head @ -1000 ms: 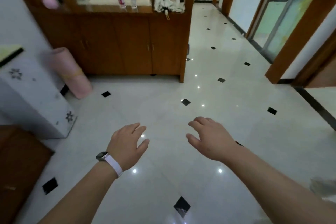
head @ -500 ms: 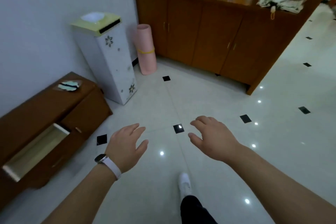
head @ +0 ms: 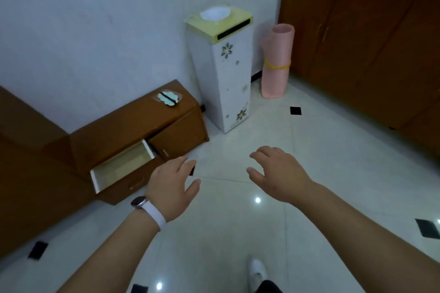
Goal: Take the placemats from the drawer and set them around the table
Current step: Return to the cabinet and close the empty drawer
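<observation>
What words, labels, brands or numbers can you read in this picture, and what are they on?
None can be read.
The white stand bears only flower motifs, no lettering.
The packet on the low cabinet is too blurred to show any print.
The watch on the left wrist shows a dark face.

Low brown wooden cabinet (head: 133, 126) against wall (head: 95, 31) at left; pale-lined open drawer (head: 123, 169) out of its front; small scalloped green item (head: 169, 98) on its top. Right of it, tall white flower-printed bin (head: 223, 74); further right, upright pink rolled mat (head: 276, 59), then brown wooden cupboard (head: 369, 43).
</observation>
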